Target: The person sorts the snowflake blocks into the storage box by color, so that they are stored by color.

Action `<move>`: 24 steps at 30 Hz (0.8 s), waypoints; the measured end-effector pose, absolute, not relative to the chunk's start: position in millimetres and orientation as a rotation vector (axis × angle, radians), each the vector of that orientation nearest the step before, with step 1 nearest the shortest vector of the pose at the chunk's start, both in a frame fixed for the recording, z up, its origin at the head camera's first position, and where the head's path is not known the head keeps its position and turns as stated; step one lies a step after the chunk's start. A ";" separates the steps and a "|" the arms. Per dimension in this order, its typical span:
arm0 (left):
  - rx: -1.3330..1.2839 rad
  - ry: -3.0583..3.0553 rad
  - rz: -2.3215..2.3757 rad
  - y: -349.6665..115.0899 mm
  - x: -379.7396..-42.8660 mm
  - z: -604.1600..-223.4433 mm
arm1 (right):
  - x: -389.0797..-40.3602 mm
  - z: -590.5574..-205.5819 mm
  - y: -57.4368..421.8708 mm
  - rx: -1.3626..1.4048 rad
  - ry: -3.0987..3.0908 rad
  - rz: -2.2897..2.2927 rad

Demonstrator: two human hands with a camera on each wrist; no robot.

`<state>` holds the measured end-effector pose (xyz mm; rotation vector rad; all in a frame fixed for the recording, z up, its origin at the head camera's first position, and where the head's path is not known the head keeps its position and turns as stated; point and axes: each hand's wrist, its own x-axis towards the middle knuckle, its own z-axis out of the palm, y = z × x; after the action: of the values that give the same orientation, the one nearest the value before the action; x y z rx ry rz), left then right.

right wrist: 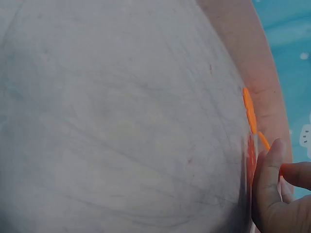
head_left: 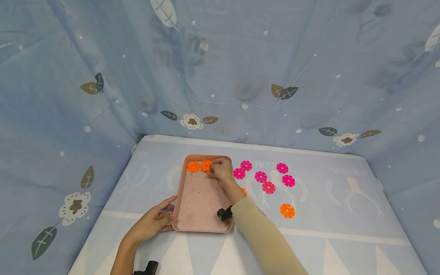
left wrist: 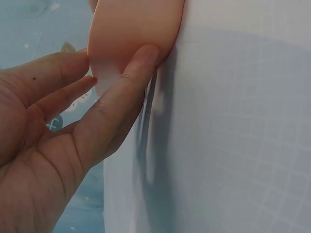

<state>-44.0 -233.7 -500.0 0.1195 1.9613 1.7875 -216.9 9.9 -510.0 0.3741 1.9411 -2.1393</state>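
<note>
Your left hand [head_left: 152, 221] braces the pink tray [head_left: 201, 206] with relaxed fingers while your right hand [head_left: 220, 170] pinches an orange disc [head_left: 207, 165] at its far end, where a careless release could jostle the neighbouring disc [head_left: 193, 167].

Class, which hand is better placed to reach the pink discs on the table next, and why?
Probably the right hand: it is nearer the pink discs, though it seems to pinch an orange disc. The left hand is across the tray, touching its left side.
</note>
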 end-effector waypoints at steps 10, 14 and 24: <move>0.120 1.953 1.795 -233.7 -43.8 -499.9 | -214.5 -508.5 9.6 0.314 2.081 -2.018; 0.119 1.951 1.788 -233.5 -44.3 -499.8 | -213.0 -501.4 13.0 0.240 2.238 -1.899; 0.111 1.949 1.784 -233.2 -43.7 -497.1 | -200.5 -468.2 44.0 0.019 2.263 -1.913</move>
<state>-43.7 -233.2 -497.1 0.1111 1.9490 1.7839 -200.5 44.0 -468.2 0.0194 2.2627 -1.9133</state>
